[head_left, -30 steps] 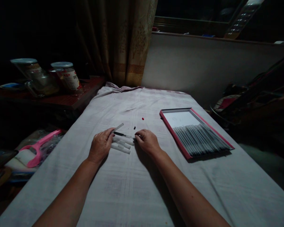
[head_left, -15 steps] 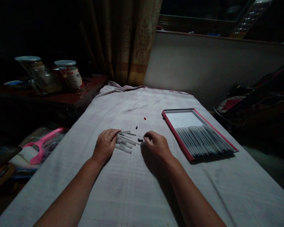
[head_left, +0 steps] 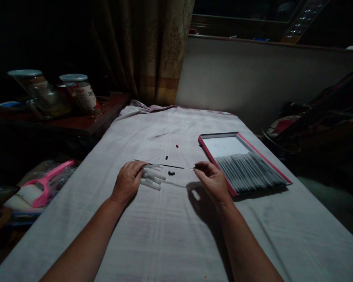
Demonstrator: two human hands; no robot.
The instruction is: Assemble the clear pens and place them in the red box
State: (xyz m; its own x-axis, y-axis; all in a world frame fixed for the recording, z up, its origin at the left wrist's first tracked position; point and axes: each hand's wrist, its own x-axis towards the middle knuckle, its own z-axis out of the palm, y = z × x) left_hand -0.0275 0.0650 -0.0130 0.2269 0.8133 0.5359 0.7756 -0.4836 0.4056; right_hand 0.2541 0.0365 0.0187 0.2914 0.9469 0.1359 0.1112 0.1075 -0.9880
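My left hand (head_left: 127, 181) is closed with its fingertips pinching a clear plastic tube (head_left: 155, 166). Under and beside these fingers, several more clear tubes (head_left: 151, 187) lie on the cloth, resembling empty pen barrels. My right hand (head_left: 212, 179) pinches the pale end of a thin dark rod, like a pen refill (head_left: 176, 167). The rod stretches leftward to the left fingers; whether it runs inside the tube I cannot tell. Below it lie small black plugs (head_left: 171, 173). Another black plug (head_left: 166, 158) and a small red piece (head_left: 177, 146) are farther back.
To the right stands a shallow pink-edged box (head_left: 217, 166) with a row of clear pens (head_left: 250, 172) in it. A pale checked cloth (head_left: 153, 239) covers the table. Jars (head_left: 84, 94) stand on a dark side table at left, above a pink-handled object (head_left: 44, 186).
My right hand has moved right, away from the left, drawing the thin dark rod out to a longer visible length. My left hand stays by the tubes. The view has shifted slightly.
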